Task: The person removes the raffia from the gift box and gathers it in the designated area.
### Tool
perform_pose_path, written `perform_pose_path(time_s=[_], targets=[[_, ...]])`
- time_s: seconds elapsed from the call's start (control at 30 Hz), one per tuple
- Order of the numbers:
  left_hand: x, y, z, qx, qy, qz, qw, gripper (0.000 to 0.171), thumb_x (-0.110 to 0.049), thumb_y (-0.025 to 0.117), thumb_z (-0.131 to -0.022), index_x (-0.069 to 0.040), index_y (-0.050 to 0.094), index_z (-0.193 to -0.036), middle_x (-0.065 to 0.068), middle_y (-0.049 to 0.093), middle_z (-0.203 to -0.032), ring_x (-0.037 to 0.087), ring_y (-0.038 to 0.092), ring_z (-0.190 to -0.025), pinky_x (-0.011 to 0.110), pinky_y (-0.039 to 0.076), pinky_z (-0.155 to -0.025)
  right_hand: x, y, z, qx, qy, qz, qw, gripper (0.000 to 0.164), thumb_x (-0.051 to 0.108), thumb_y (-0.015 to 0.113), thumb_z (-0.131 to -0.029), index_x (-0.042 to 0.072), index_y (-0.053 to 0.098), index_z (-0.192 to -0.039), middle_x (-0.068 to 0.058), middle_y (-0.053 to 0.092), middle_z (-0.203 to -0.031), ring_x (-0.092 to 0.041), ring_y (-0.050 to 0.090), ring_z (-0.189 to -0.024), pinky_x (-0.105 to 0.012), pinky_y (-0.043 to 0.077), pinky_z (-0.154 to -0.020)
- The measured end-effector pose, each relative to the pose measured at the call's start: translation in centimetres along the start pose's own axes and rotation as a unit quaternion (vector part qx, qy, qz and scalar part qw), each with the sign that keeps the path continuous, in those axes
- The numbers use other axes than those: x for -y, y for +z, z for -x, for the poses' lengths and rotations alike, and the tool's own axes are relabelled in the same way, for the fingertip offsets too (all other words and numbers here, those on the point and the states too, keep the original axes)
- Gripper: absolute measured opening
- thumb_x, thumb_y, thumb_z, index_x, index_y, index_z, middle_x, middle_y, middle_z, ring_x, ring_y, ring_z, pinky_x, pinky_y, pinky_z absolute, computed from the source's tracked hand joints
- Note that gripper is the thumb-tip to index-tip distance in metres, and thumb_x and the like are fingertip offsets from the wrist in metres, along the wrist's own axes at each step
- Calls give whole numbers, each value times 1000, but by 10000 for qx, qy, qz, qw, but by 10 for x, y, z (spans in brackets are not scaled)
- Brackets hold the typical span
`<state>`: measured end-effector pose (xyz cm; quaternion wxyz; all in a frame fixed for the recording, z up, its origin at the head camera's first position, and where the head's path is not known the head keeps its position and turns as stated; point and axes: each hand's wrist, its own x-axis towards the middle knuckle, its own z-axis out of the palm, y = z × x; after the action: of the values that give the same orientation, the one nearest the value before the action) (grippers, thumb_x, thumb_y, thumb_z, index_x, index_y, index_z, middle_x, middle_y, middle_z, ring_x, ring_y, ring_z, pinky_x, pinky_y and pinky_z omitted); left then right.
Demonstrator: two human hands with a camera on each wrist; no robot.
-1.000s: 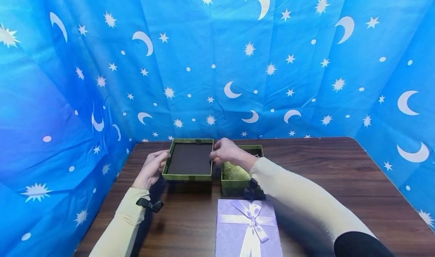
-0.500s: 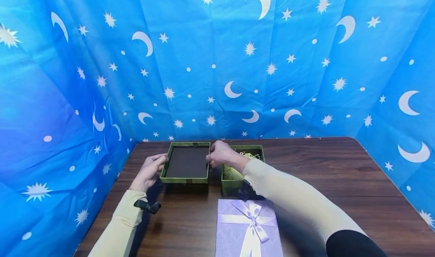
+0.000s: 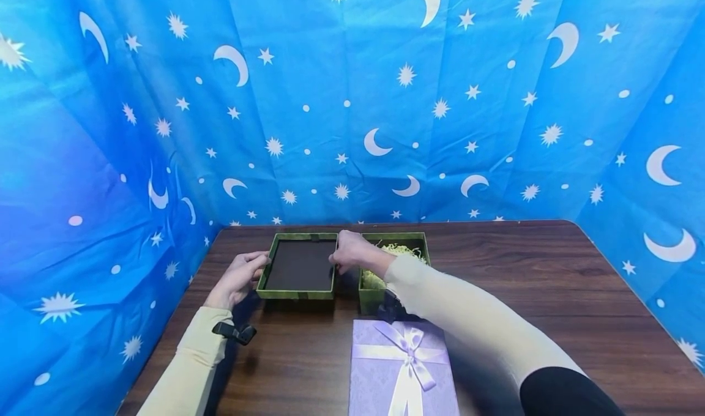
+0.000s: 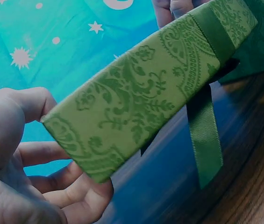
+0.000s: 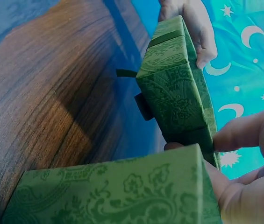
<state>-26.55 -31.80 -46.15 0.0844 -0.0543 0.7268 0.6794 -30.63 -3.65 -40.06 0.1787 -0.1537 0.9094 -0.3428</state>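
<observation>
Both my hands hold a green paisley-patterned box lid [image 3: 302, 264] upside down, its dark inside facing up. My left hand [image 3: 235, 279] pinches the left side, thumb over the rim and fingers under the corner in the left wrist view. At the opposite side my right hand [image 3: 354, 252] grips the edge between thumb and fingers. A green ribbon end [image 4: 206, 135] dangles below the lid, which hangs over the table in both wrist views. Just right of it stands the matching green box [image 3: 373, 301], uncovered, with pale yellow shredded paper [image 3: 401, 251] inside. My right forearm partly covers this box.
A lilac gift box [image 3: 371, 379] with a satin bow [image 3: 410, 358] lies in front of the green box, near the table's front. Wood-grain tabletop [image 3: 529, 281] extends to the right. Blue cloth [image 3: 308, 134] with moons and stars walls in the back and sides.
Both hands have brought the lid slightly left, down and toward me. My right forearm has shifted left as well, and more shredded paper shows in the green box.
</observation>
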Motion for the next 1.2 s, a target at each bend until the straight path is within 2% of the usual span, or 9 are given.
perform_pose_path(time_s=[0.2, 0.4, 0.63, 0.83, 0.97, 1.2], targets=[[0, -4, 2, 88, -141, -32, 9999, 49, -13, 45, -101, 6, 38, -145, 0, 67, -95, 10, 65, -76, 38, 55, -72, 4, 4, -4, -3, 70, 252, 9997, 15, 10, 70, -85, 3, 60, -76, -10, 69, -75, -16, 72, -62, -30, 52, -95], [0, -4, 4, 27, -181, -77, 9998, 49, -11, 46, -100, 5, 39, -145, 3, 66, -97, 10, 63, -73, 38, 54, -71, 5, 6, -8, 90, 62, 373, 9992, 13, 9, 69, -85, 3, 57, -82, -9, 67, -76, -19, 73, -65, -30, 53, -92], [5, -8, 2, -99, -252, -472, 9985, 51, -20, 46, -102, -2, 37, -148, 16, 51, -127, 12, 62, -83, 40, 54, -77, 8, 8, -11, 134, 140, 701, 9974, 13, 9, 67, -86, 3, 56, -89, -9, 69, -74, -21, 73, -70, -30, 54, -91], [6, -9, 2, -213, -315, -615, 9974, 52, -20, 48, -100, -7, 38, -149, 19, 48, -131, 16, 61, -88, 44, 53, -82, 10, 11, -17, 157, 166, 926, 9954, 12, 9, 67, -85, 5, 56, -81, -8, 69, -72, -19, 73, -67, -26, 57, -77], [6, -9, 3, -208, -324, -745, 9965, 52, -20, 48, -100, -6, 37, -149, 22, 47, -135, 19, 61, -92, 46, 54, -84, 10, 14, -20, 200, 125, 1065, 9940, 13, 7, 66, -85, 7, 57, -76, -8, 69, -72, -17, 72, -64, -21, 56, -66], [13, -8, 1, -324, -291, -883, 9951, 52, -15, 50, -96, -3, 42, -146, 22, 48, -132, 21, 55, -94, 38, 55, -74, 10, 18, -23, 315, 248, 1015, 9940, 16, 3, 63, -80, 7, 54, -68, -7, 64, -70, -15, 69, -54, -21, 55, -57]])
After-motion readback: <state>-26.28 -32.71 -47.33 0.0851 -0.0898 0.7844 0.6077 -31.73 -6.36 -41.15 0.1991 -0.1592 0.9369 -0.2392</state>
